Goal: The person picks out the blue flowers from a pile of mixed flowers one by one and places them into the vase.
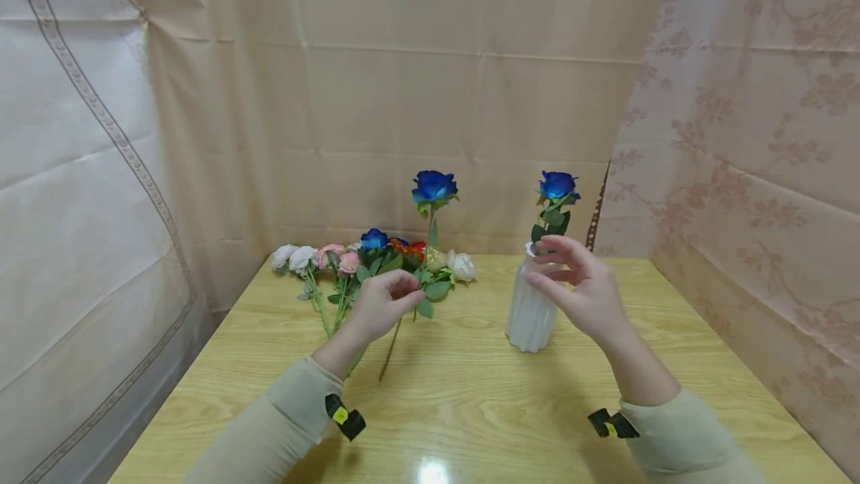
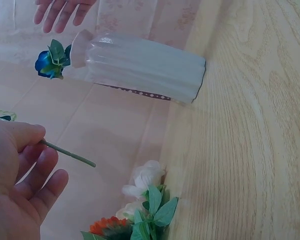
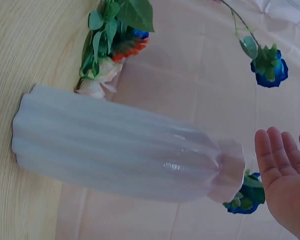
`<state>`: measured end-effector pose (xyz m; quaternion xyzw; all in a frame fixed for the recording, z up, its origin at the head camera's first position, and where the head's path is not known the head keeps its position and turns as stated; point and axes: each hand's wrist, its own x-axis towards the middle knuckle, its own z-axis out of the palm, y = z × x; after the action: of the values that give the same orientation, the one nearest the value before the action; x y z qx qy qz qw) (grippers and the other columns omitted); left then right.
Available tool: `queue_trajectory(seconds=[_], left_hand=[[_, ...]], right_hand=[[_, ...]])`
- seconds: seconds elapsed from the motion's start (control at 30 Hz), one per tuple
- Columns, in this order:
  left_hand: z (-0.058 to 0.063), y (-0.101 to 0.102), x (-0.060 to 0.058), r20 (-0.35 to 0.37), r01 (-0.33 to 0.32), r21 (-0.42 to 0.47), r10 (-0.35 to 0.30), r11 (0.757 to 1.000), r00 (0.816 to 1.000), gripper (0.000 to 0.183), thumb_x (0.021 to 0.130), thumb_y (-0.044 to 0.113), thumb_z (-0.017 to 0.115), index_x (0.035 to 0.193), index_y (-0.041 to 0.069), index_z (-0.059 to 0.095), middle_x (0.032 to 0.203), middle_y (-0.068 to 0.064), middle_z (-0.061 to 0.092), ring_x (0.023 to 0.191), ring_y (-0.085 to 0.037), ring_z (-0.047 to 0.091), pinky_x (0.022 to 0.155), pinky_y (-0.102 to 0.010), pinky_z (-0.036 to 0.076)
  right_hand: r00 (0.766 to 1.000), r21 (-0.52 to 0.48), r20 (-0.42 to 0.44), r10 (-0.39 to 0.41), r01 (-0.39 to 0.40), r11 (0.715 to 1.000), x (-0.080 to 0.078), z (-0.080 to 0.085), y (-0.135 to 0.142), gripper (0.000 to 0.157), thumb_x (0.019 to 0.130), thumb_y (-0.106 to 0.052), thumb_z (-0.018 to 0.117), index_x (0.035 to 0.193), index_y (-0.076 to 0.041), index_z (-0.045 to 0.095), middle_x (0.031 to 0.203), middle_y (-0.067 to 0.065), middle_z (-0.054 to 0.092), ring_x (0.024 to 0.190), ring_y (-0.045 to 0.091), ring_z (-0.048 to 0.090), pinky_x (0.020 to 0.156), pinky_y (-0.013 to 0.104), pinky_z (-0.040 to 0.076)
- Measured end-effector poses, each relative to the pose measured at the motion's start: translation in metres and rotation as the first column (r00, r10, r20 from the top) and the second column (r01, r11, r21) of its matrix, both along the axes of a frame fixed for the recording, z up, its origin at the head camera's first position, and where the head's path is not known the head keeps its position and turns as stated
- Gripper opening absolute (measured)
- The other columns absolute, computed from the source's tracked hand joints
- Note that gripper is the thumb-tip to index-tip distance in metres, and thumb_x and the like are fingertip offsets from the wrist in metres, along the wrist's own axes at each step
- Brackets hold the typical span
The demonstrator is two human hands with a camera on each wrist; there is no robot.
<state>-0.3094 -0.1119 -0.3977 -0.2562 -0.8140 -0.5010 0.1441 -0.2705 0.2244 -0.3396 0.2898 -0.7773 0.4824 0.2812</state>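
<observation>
Between thumb and fingers, my left hand (image 1: 384,306) pinches the green stem (image 2: 70,153) of a blue rose (image 1: 434,187). The bloom stands upright above the hand, and the cut end of the stem pokes out below the fingers. A white ribbed vase (image 1: 529,312) stands upright on the table to the right, with another blue rose (image 1: 558,185) in its mouth. Beside the vase's neck is my right hand (image 1: 586,291), its fingers extended and nothing held. In the right wrist view those fingers (image 3: 277,150) appear apart from the vase rim.
On the left of the wooden table (image 1: 437,409) lies a pile of artificial flowers: white blooms (image 1: 304,258), pink ones (image 1: 349,263), a blue rose (image 1: 374,239), an orange-red flower (image 1: 410,248) and a white rose (image 1: 461,266). A beige curtain (image 1: 457,95) hangs behind the table.
</observation>
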Motion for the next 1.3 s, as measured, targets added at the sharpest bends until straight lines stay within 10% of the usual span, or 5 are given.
queue_trajectory(seconds=[0.37, 0.87, 1.3], left_hand=[[-0.001, 0.001, 0.001, -0.002, 0.001, -0.014, -0.001, 1.000, 1.000, 0.005, 0.094, 0.014, 0.076, 0.097, 0.012, 0.073, 0.085, 0.004, 0.069, 0.072, -0.014, 0.063, 0.063, -0.030, 0.053], [-0.003, 0.011, 0.001, 0.041, 0.032, -0.009, -0.032, 0.999, 0.999, 0.008, 0.095, 0.015, 0.076, 0.101, 0.011, 0.074, 0.086, 0.004, 0.069, 0.075, -0.016, 0.064, 0.064, -0.032, 0.054], [-0.007, 0.022, 0.001, 0.056, 0.002, -0.028, 0.000, 1.000, 0.998, 0.007, 0.094, 0.015, 0.077, 0.100, 0.014, 0.074, 0.086, 0.006, 0.069, 0.075, -0.014, 0.063, 0.065, -0.031, 0.054]], right_hand=[[0.998, 0.010, 0.030, 0.047, -0.047, 0.999, 0.000, -0.001, -0.026, 0.053, 0.084, 0.008, 0.079, 0.133, -0.001, 0.060, 0.122, 0.011, 0.067, 0.104, 0.016, 0.066, 0.083, 0.038, 0.059], [0.980, -0.045, 0.116, 0.160, -0.156, 0.987, 0.001, -0.002, -0.055, 0.047, 0.085, 0.011, 0.076, 0.129, 0.008, 0.059, 0.121, 0.023, 0.064, 0.107, 0.047, 0.063, 0.081, 0.035, 0.059], [0.969, -0.016, 0.191, 0.154, -0.154, 0.988, -0.005, -0.010, -0.070, 0.043, 0.090, 0.000, 0.076, 0.130, 0.002, 0.060, 0.122, 0.016, 0.065, 0.110, 0.040, 0.063, 0.086, 0.045, 0.057]])
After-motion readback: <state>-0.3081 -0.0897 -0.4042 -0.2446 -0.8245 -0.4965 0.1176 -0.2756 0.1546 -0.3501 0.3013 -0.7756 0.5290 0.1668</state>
